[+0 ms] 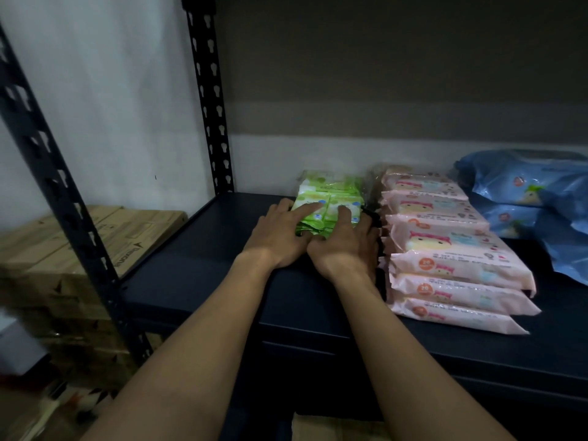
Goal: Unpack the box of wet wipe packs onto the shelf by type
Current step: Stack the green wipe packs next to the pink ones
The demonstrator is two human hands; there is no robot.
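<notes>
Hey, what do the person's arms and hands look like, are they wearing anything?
Both forearms are bare: no sleeves reach into view. The left hand and right hand have no gloves, and no rings, watch or bracelet show. The light is dim, so fine details cannot be told.

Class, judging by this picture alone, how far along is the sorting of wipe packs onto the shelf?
Done: a row of pink packs and some blue packs lie grouped on the shelf. In hand: the left hand and right hand press on the green packs. Left: unknown, the box is out of view.
</notes>
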